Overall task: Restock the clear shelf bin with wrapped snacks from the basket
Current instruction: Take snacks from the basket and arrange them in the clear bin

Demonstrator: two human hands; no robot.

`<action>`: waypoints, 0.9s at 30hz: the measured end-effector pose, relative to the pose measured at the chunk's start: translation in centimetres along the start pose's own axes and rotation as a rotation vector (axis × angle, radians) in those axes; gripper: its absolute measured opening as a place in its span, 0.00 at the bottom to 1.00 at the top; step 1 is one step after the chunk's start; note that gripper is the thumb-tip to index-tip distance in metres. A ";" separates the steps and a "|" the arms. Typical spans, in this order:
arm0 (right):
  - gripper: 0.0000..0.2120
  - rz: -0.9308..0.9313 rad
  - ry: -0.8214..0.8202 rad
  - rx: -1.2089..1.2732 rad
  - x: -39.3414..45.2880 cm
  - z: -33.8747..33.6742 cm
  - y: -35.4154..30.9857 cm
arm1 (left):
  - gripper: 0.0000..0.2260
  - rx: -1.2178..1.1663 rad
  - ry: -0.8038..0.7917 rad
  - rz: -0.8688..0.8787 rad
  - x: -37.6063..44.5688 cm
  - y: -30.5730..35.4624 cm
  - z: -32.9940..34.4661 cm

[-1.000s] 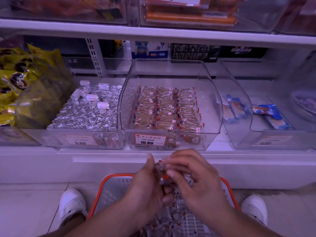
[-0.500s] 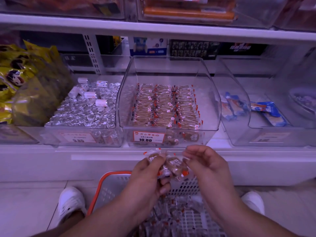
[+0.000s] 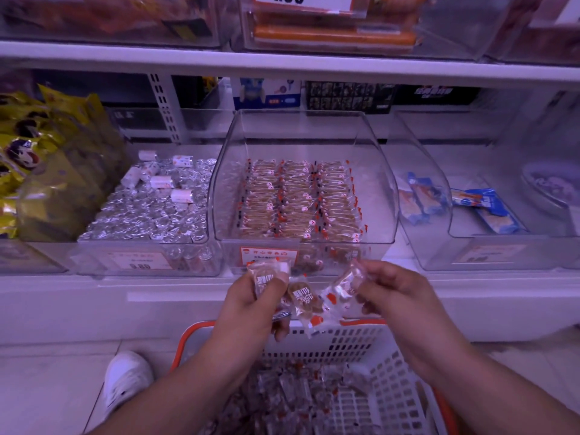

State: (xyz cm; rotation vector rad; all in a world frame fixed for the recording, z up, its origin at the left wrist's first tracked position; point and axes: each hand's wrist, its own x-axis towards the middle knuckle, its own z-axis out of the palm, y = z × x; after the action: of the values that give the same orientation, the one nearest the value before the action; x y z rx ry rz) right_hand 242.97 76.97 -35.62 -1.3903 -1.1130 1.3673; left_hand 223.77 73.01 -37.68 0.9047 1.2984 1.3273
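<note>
Nearest, the basket (image 3: 370,346) sits below both hands; the left hand (image 3: 251,306) pinches two wrapped snacks (image 3: 303,298), long axes roughly upright; the right hand (image 3: 392,293) grips one, tilted left; the clear shelf bin (image 3: 381,171) lies straight ahead and above, its rows running front to back.

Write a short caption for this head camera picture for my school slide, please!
Two hands, left hand and right hand, hold wrapped snacks above the basket, below the clear shelf bin.
</note>
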 end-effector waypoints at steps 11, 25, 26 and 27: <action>0.24 0.274 -0.358 0.241 -2.0 2.3 0.8 | 0.10 0.075 -0.044 0.071 -0.6 -0.4 1.1; 0.10 0.062 -0.068 -0.027 -3.9 6.2 2.8 | 0.29 0.198 0.016 -0.121 -2.1 -2.1 3.5; 0.12 0.017 -0.074 -0.069 -4.1 6.4 2.7 | 0.29 0.198 0.017 -0.103 -2.3 -2.1 3.6; 0.13 -0.013 -0.092 -0.083 -4.3 6.5 2.5 | 0.27 0.205 0.023 -0.074 -2.5 -2.1 3.7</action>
State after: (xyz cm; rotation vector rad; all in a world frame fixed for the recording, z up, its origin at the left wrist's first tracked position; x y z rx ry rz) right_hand 236.58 72.22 -37.20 -1.3887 -1.2495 1.4015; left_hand 228.14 71.17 -38.93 0.9742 1.4914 1.1651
